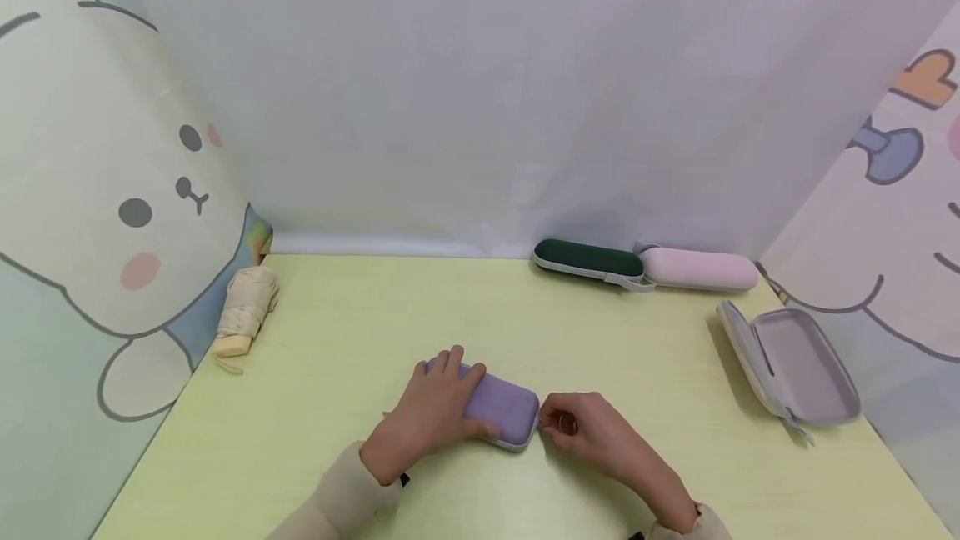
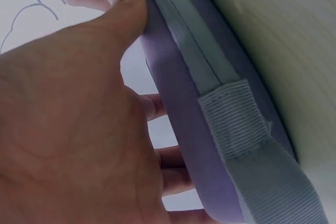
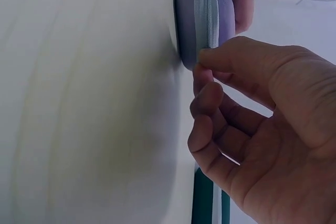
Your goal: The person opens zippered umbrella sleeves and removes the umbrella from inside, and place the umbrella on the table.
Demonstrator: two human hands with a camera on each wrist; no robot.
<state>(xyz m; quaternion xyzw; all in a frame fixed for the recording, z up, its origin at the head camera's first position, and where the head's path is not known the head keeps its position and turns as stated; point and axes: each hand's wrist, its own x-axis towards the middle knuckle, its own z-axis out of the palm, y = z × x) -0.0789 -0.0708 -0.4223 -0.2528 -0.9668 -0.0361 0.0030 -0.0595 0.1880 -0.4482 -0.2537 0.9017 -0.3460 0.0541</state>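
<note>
A purple zip case (image 1: 508, 408) with a grey zipper band lies closed on the table. My left hand (image 1: 435, 411) grips it from above at its left part, thumb along the near side and fingers spread over the top toward the far edge. A grey fabric strap (image 2: 273, 177) hangs from its left end in the left wrist view. At the right end, my right hand (image 1: 588, 427) pinches with thumb and forefinger right at the zipper band (image 3: 206, 14); the zipper pull is hidden between the fingertips. The other right fingers are curled beside it.
A dark green case (image 1: 588, 257) and a pink case (image 1: 701, 268) lie end to end at the table's back right. Farther right, a pale case (image 1: 806, 365) stands opened. A wrapped beige folding umbrella (image 1: 246, 307) lies at the left edge. Cloth walls surround the table.
</note>
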